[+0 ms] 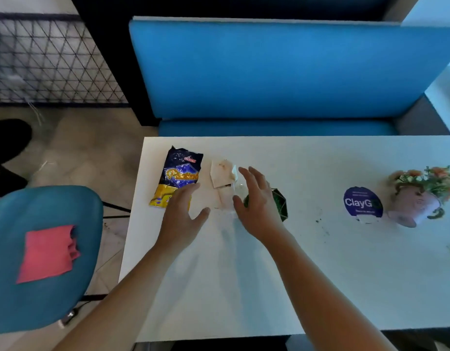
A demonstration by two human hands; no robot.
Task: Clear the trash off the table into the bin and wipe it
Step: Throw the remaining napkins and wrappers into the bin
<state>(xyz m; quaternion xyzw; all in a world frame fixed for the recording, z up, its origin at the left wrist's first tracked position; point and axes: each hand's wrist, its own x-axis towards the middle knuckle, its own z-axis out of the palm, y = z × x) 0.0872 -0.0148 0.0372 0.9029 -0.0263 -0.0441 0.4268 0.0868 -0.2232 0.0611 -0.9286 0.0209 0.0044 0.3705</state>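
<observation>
On the white table (307,274) lie a blue and yellow snack bag (177,173), a stained crumpled paper napkin (222,173) and a dark green crumpled wrapper (279,202). My left hand (184,214) hovers with fingers spread over the bag's lower end. My right hand (256,198) is spread over the spot between the napkin and the green wrapper, partly hiding the wrapper. Neither hand holds anything. A pink cloth (48,253) lies on the seat of a teal chair (41,300) to the left of the table.
A round purple sticker (361,202) and a small pink flower pot (416,203) stand at the table's right. Dark crumbs (318,220) dot the surface. A blue bench (282,72) runs behind the table. No bin is in view.
</observation>
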